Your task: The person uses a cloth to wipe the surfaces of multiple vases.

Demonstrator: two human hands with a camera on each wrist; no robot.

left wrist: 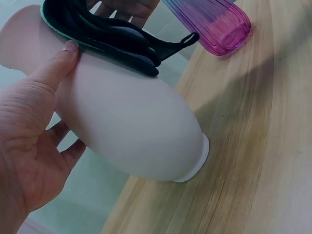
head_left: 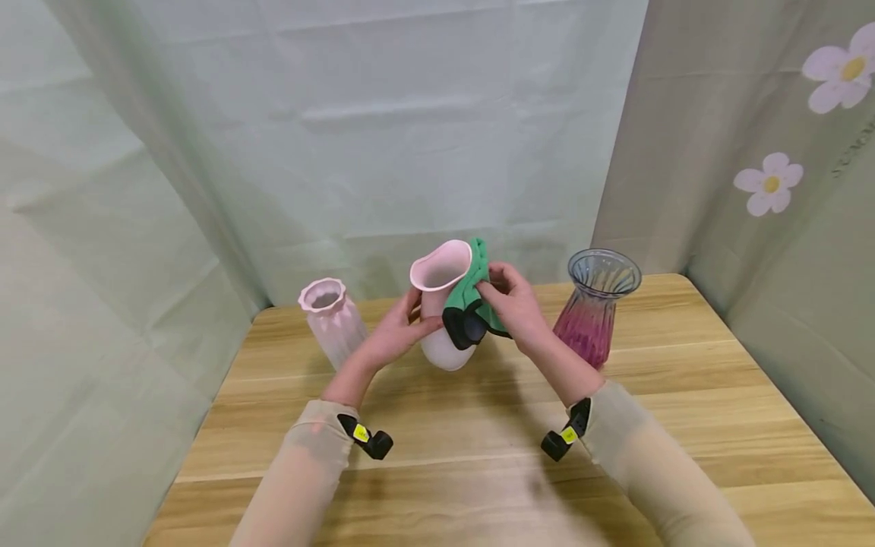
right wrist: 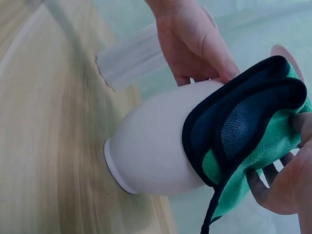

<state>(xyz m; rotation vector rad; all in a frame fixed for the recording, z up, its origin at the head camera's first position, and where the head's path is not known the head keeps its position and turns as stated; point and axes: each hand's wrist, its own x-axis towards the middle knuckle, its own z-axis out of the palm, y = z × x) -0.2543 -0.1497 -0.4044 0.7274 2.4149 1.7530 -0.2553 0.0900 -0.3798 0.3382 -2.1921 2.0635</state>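
Note:
A pale pink vase [head_left: 447, 353] with a flared, wavy rim stands at the middle of the table's far part. My left hand [head_left: 396, 330] grips it from the left, thumb across the near side just below the neck, as the left wrist view [left wrist: 29, 141] also has it. Over the vase's right side lies a folded green cloth [head_left: 465, 292] with black edging and a dark grey underside. My right hand [head_left: 516, 308] holds this cloth against the vase, fingers bent into its folds. A loop hangs from the cloth's lower edge in the right wrist view. The vase's far side is hidden.
To the left stands a white-pink ribbed vase [head_left: 335, 327] with a scalloped rim, partly behind my left arm. A blue-to-magenta glass vase [head_left: 591, 319] stands to the right, beside my right forearm. The wooden table [head_left: 444, 471] meets fabric walls [head_left: 410, 152] at its back and sides.

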